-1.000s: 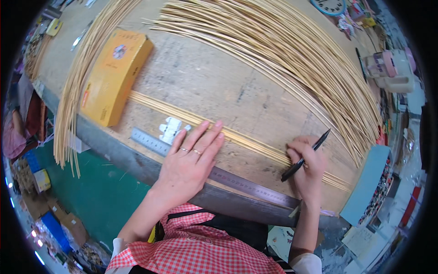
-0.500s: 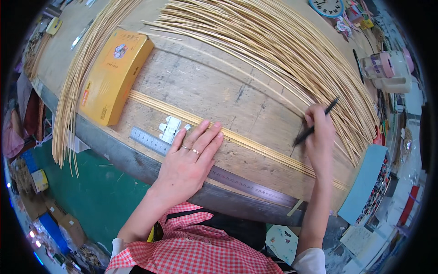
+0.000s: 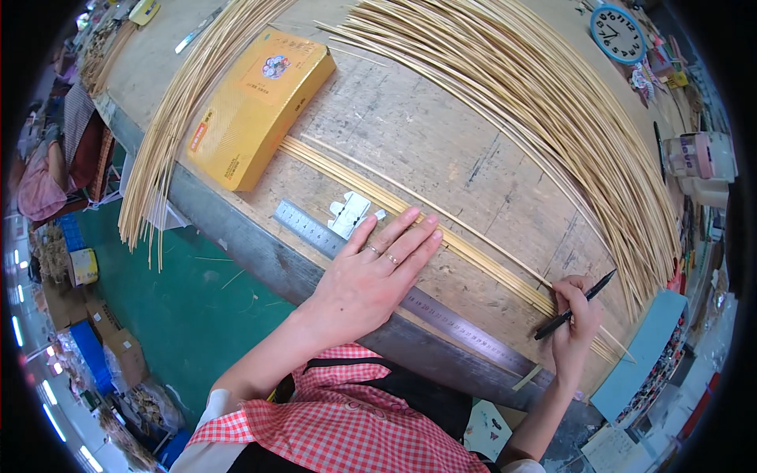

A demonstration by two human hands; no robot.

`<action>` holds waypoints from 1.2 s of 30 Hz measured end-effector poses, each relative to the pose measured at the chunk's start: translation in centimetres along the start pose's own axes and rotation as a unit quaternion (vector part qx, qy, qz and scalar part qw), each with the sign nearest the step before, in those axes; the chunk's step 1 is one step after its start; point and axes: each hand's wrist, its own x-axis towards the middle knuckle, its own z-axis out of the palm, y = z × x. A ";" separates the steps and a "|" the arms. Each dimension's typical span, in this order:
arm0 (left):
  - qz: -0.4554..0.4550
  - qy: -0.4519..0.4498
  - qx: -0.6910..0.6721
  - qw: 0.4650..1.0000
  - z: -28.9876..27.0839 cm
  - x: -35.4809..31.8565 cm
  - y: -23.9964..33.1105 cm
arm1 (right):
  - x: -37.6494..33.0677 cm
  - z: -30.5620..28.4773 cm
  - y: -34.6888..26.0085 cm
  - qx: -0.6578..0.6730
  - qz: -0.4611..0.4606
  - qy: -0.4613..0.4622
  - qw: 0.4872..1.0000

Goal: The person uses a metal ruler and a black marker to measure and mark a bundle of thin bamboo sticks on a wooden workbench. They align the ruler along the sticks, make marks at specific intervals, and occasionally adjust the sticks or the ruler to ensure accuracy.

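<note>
My left hand [image 3: 371,272] lies flat, fingers stretched out, with its fingertips on a narrow row of thin wooden sticks [image 3: 339,175]. Beneath its palm runs a metal ruler [image 3: 457,323], partly hidden by it. My right hand [image 3: 577,311] is closed around a black pen [image 3: 554,324], whose lower end points down and left. The same fingers also grip a single thin stick [image 3: 505,255] near its right end. That stick lies just beyond the row, roughly alongside it. A white paper cutout [image 3: 348,214] sits by the ruler's left part.
A yellow box [image 3: 252,110] stands at the row's left end. Large bundles of long sticks lie at the far right [image 3: 536,118] and left [image 3: 169,150]. A blue-grey box [image 3: 639,355] is on the right. A round blue clock [image 3: 617,34] lies at the back.
My right hand has come down toward the row and now holds a single stick along with the pen. My left hand stays on the row. The whole view has shifted.
</note>
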 end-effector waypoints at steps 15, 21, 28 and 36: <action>-0.008 0.001 -0.014 1.000 0.1 0.0 0.0 | -0.6 1.7 0.4 -0.020 -0.077 0.037 0.996; -0.005 -0.007 -0.003 1.000 0.0 0.2 0.1 | -0.5 1.6 -0.1 -0.013 -0.061 0.025 0.998; 0.009 -0.020 -0.003 1.000 -0.3 0.3 -0.1 | 2.9 1.0 -0.8 -0.034 -0.052 0.062 0.996; 0.025 -0.035 -0.012 0.999 -0.9 0.6 -0.3 | 10.3 1.2 0.6 -0.150 -0.019 0.049 0.987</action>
